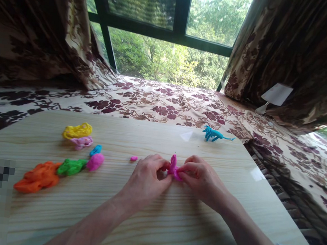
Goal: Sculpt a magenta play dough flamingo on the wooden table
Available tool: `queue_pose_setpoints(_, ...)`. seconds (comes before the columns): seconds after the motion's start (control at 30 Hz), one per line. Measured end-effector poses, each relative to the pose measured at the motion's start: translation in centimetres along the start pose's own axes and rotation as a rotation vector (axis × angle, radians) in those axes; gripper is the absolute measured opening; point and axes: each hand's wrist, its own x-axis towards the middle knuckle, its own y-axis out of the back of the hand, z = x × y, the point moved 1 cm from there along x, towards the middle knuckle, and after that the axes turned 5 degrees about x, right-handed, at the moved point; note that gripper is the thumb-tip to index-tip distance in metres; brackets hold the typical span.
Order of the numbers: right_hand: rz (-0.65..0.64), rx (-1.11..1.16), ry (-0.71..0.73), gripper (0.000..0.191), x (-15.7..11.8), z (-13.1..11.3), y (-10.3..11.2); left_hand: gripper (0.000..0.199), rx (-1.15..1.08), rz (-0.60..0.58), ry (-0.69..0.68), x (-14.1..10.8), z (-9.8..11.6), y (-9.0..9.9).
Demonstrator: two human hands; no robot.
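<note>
A small pink clay figure [173, 161] stands upright on the wooden table, with a raised neck-like part and a wider base. My left hand [148, 176] pinches its left side between thumb and fingers. On the other side, my right hand [200, 176] has thumb and forefinger closed on the base's right end. Fingertips hide part of the base. A small pink clay bit [133, 158] lies just left of my left hand.
Lumps of orange clay [39, 177], green clay [72, 166], pink clay [95, 162], blue clay [95, 150], pale pink clay [82, 142] and yellow clay [77, 131] lie at the left. A blue clay animal [213, 134] stands near the table's [139, 131] far right corner.
</note>
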Motion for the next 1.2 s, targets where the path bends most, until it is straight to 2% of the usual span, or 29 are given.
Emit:
queue_pose_setpoints(0.3,-0.029,-0.035,0.043,0.013,0.1,0.5,0.4,0.008,0.039,-0.048,-0.012,0.3,-0.4,0.6)
queue_pose_setpoints(0.47,-0.059,-0.062,0.163,0.018,-0.5,0.2,0.8,0.010,0.049,-0.058,-0.006,0.3,-0.1,0.8)
queue_pose_setpoints(0.63,0.012,-0.150,0.268,0.024,-1.0,-0.1,0.5,0.008,0.127,-0.046,-0.022,0.3,0.1,0.7)
queue_pose_setpoints(0.8,-0.108,-0.253,0.379,0.028,-1.2,-0.3,0.6,0.007,0.143,-0.070,-0.032,0.3,0.0,0.7)
queue_pose_setpoints(1.03,-0.143,-0.354,0.335,0.039,-1.5,-0.8,0.8,0.007,0.150,-0.050,-0.058,0.4,-0.2,0.8)
queue_pose_setpoints(1.2,-0.096,-0.219,0.329,0.046,-1.7,0.0,0.7,0.007,0.187,-0.014,-0.087,0.4,0.1,0.7)
